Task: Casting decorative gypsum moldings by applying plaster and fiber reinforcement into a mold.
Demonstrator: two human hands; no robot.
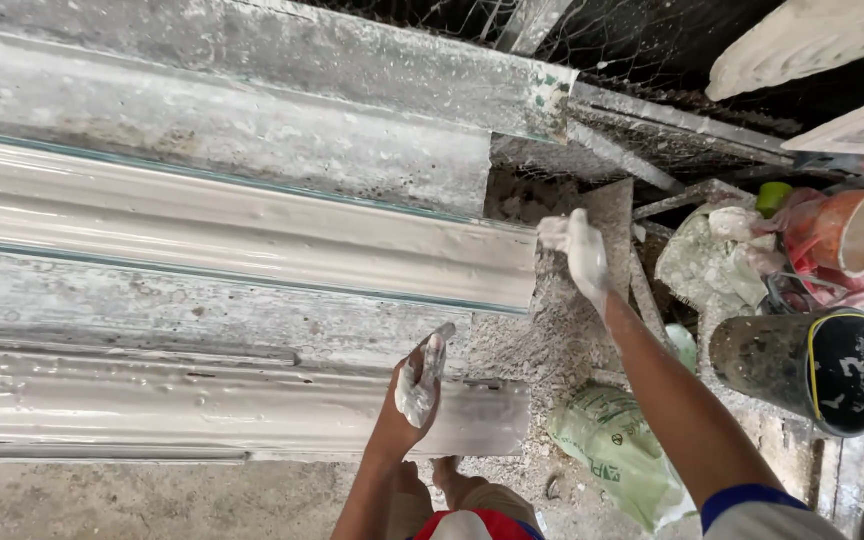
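Two long strips of wet grey-white plaster moulding lie in moulds on a rough bench. My left hand (417, 385), coated in plaster, rests on the right end of the near moulding (202, 405) and grips a small flat scraper (441, 338) that points up. My right hand (579, 250), also white with plaster, reaches to the right end of the far moulding (252, 235). Its fingers pinch a lump of wet plaster (552, 234) against that end.
A black cylindrical drum (812, 370) stands at the right beside a green sack (617, 450). Behind them are an orange bucket (847, 230) and crumpled plastic bags (712, 260). Wire mesh (632, 40) and a dry white cast moulding (802, 40) sit at the top right.
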